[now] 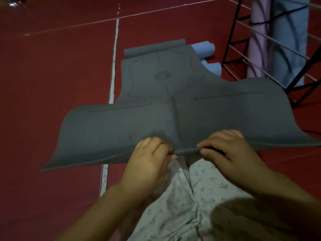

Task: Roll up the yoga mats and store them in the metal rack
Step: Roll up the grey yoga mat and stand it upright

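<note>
Under and around your hands you see a dark red floor, crossed by thin pale lines. A pale strip runs away from you, just left of your left hand. Below your hands, pale trousers with a small flower print cover your legs.

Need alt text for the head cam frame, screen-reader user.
Two bare hands, left hand and right hand, pinch the near edge of a grey yoga mat spread over a red floor. Its far end is curled, blue mat rolls lie beyond it, and a metal rack at right holds upright rolled mats.
</note>
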The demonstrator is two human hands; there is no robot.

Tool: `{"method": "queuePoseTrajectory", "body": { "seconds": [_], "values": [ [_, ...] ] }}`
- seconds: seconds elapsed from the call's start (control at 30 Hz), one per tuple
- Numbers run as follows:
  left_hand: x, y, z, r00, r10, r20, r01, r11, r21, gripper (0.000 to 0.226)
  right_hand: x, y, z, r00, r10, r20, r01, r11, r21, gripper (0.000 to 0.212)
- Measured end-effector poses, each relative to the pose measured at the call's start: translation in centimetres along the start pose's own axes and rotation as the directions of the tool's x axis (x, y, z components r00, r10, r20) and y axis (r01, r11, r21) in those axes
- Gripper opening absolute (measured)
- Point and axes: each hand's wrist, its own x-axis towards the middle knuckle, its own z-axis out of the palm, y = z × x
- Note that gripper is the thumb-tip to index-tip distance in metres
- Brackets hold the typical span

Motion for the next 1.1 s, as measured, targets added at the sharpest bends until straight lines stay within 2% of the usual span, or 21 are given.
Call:
{"method": "queuePoseTrajectory", "body": {
  "seconds": [0.17,0.3,0.5,0.7,0.77,0.87,1.0,1.1],
  "values": [
    [1.5,-1.3,-0.9,0.979,-0.169,0.116,0.191,0.958,-0.213,0.022,1.0,0.1,-0.5,0.984,0.164,0.076,-0.176,0.964,0.201,0.006],
    [2.5,-2.2,-0.6,0.987,-0.115,0.116,0.134,0.976,-0.172,0.025,2.0,0.6,-0.3,0.991,0.101,0.092,-0.108,0.991,0.081,0.004],
    [3.1,-2.9,0.3,0.995,-0.059,0.084,0.074,0.98,-0.185,0.027,2.7,1.4,0.1,0.994,0.093,0.049,-0.096,0.993,0.068,0.006],
    [3.4,-4.2,0.5,0.994,0.112,0.014,-0.109,0.981,-0.161,0.027,4.2,2.1,0.1,0.998,0.037,0.06,-0.04,0.998,0.048,0.005],
    [3.5,-4.5,0.2,0.985,0.169,0.028,-0.163,0.977,-0.14,0.036,4.5,2.4,-0.1,0.997,0.006,0.074,-0.012,0.997,0.079,0.008],
    [4.0,-5.0,0.1,0.976,0.199,0.092,-0.187,0.975,-0.119,0.047,4.7,2.6,-0.3,0.99,-0.126,0.058,0.121,0.989,0.087,0.027],
    [4.5,-5.5,0.0,0.971,0.207,0.119,-0.19,0.972,-0.139,0.04,5.0,3.1,-0.4,0.966,-0.259,0.009,0.259,0.965,-0.032,0.035],
    [4.5,-5.7,0.2,0.976,0.186,0.111,-0.163,0.969,-0.186,0.035,4.9,3.8,-0.2,0.914,-0.405,-0.023,0.399,0.908,-0.124,0.043]
  ]
}}
